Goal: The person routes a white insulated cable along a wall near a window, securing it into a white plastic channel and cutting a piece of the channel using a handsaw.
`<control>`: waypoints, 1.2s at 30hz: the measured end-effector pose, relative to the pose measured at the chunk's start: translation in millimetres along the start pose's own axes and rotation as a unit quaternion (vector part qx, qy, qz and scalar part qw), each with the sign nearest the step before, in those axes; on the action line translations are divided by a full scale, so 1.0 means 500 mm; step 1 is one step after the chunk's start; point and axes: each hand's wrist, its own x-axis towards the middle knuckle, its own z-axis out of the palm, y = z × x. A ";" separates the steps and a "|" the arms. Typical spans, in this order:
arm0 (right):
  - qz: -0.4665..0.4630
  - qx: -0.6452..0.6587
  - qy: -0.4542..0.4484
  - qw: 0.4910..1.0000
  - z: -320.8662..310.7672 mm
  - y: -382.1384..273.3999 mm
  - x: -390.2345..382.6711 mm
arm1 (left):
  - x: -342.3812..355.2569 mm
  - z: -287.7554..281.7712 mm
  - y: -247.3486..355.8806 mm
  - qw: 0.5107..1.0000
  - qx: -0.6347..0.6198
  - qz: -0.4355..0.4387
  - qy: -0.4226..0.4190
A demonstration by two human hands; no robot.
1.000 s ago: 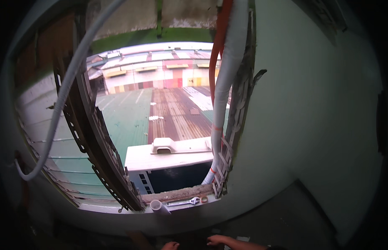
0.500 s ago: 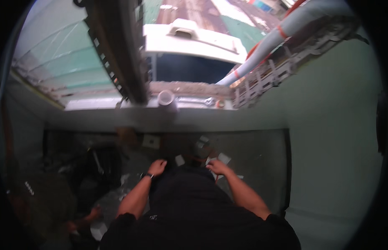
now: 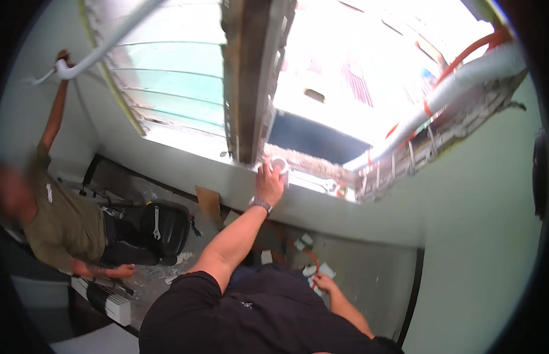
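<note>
My left hand (image 3: 268,182) reaches up to the windowsill, its fingers closed round a white hollow roll (image 3: 279,166) with an open round top. The roll stands at the sill's edge, beside the dark upright window post (image 3: 251,88). Down in front of my body, my right hand (image 3: 324,283) has its fingers curled together. An orange cord (image 3: 315,259) runs down close to those fingers, with white scraps (image 3: 326,270) around them. What the right hand holds, if anything, is too small to make out.
A wrench (image 3: 313,180) lies along the sill. A wrapped pipe (image 3: 463,82) slants through the window opening on the right. At left, another person (image 3: 65,218) raises a hand to a white pipe (image 3: 109,44). A second wrench (image 3: 156,223) rests on a black bag (image 3: 168,236).
My left hand has risen from in front of my body to the roll on the sill. My right hand stays low. The view has turned left, bringing the other person's raised arm into sight.
</note>
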 end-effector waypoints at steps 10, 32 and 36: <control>0.104 0.095 -0.077 0.987 -0.117 0.026 -0.001 | -0.432 -0.208 -0.220 0.951 -0.032 -0.300 0.071; -0.292 -0.065 -0.117 0.947 -0.098 -0.058 0.444 | -1.108 -0.687 -0.046 0.625 -0.031 -0.562 0.541; -0.303 -0.070 -0.108 0.944 -0.089 -0.076 0.365 | -1.084 -0.694 -0.071 0.629 0.000 -0.556 0.544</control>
